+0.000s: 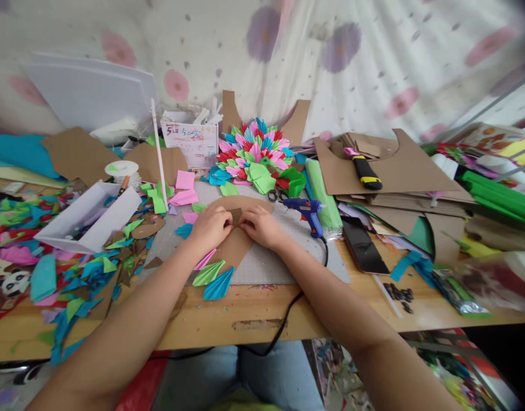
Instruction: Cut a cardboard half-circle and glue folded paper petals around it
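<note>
Pinched between my two hands is a small brown cardboard piece point(236, 217). My left hand point(211, 226) grips its left side with fingers closed, and my right hand point(261, 226) has its fingertips on the right side. Beneath them a larger curved cardboard shape point(234, 251) lies on the grey cutting mat point(283, 260). Pleated paper leaves, one green point(208, 273) and one blue point(219, 283), lie at its lower left edge, close to my left wrist. Just right of my right hand stands a blue glue gun point(307, 212), its black cord running down over the table edge.
Behind the mat sits a colourful cluster of pleated paper point(256, 149). Paper scraps and a white open box point(88, 220) crowd the left. To the right are a green roll point(322, 194), a phone point(365, 245), stacked cardboard point(386, 171) and a yellow-black cutter point(367, 173).
</note>
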A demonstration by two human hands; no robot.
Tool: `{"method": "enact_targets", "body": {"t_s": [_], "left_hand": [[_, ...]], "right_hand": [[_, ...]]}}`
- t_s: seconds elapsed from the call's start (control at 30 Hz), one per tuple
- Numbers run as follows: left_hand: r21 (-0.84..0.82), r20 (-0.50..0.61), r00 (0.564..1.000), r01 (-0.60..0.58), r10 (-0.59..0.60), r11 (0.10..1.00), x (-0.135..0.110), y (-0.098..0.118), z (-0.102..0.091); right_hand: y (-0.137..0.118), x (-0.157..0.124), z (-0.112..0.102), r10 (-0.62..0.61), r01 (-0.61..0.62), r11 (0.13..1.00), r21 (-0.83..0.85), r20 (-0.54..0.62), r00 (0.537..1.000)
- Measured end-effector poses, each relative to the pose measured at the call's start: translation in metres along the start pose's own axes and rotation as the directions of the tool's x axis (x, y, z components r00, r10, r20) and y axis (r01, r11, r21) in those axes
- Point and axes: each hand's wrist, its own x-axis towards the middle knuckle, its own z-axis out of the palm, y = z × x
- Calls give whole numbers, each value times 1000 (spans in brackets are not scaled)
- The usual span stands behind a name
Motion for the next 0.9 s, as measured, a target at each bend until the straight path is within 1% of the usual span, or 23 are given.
{"method": "enact_targets", "body": {"t_s": [0.23, 0.4, 0.53, 0.6, 0.7, 0.77, 0.9], "left_hand": [[11, 15, 999, -28, 28, 1000, 3, -5, 1], [-55, 25, 999, -23, 24, 998, 5, -11, 3], [-71, 0, 999, -43, 43, 997, 6, -15, 4], [-92, -17, 999, -37, 36, 995, 6, -15, 4], [-103, -11, 999, -33, 32, 994, 6, -14, 3], [-83, -4, 999, -51, 51, 995, 7, -14, 3], [-44, -32, 995, -94, 93, 995, 7, -13, 2]], "right_hand": [[-1, 2, 1, 20, -19, 998, -52, 18, 1000], [0, 4, 3, 57, -56, 998, -35, 24, 998], [-1, 4, 3, 101, -100, 995, -12, 18, 995], [-1, 4, 2, 90, -90, 996, -20, 27, 996], [-1, 4, 3, 79, -78, 996, -39, 31, 996], [1, 4, 5, 77, -76, 996, -46, 24, 997], [1, 5, 7, 77, -76, 995, -61, 24, 997]]}}
